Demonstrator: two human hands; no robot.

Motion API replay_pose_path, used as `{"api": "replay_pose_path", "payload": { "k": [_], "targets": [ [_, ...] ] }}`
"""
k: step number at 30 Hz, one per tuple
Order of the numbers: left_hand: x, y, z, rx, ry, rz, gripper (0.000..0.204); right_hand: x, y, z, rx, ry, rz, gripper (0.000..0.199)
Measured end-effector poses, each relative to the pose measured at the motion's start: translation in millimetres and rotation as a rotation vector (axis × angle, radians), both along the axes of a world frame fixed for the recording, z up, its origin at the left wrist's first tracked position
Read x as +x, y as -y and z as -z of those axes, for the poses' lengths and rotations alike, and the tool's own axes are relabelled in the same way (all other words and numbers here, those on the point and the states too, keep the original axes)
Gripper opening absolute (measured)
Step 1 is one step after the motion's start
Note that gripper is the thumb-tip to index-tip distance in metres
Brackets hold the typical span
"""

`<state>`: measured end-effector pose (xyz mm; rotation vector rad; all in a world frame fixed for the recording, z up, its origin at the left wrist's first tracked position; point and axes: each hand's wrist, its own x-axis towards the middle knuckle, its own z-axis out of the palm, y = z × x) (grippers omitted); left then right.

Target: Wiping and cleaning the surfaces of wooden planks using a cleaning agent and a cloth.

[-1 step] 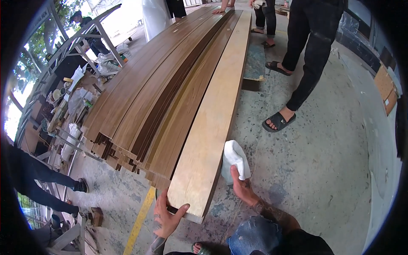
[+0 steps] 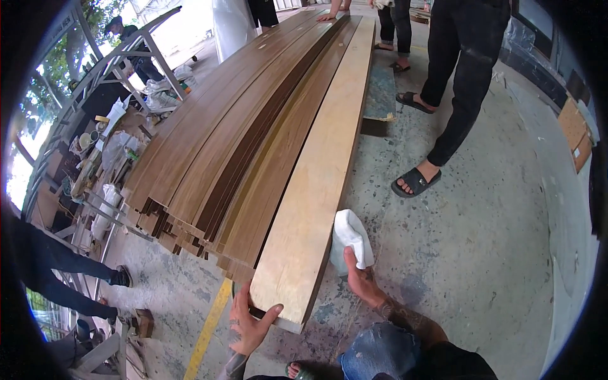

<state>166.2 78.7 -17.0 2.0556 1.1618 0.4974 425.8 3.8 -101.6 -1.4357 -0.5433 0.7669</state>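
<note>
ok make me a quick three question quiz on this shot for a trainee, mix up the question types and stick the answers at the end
1. Multiple choice: what colour is the cloth in the right hand?
A) red
B) white
C) black

2. True or false: the left hand is at the near end of the pale board.

3. Fill in the blank: as seen in the picture, the pale board lies along the ______ side of the brown planks.

Key: 1. B; 2. true; 3. right
</note>
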Motion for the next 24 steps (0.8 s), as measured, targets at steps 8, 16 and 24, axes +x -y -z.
{"api": "replay_pose_path", "payload": {
  "k": [8, 16, 24],
  "targets": [
    [21.8, 20.4, -31.4, 0.406, -0.242, 0.123, 0.104, -3.5, -1.8, -2.0, 0.089, -0.038, 0.029, 0.054],
    [30.4, 28.8, -31.7, 0.389, -0.396, 0.128, 0.128, -2.2, -3.4, 17.2, 0.071, 0.024, 0.005, 0.056],
    [36.5, 28.6, -23.9, 0.399, -0.407, 0.127, 0.126, 3.3, -4.2, 19.0, 0.068, 0.104, -0.046, 0.058]
  ]
}}
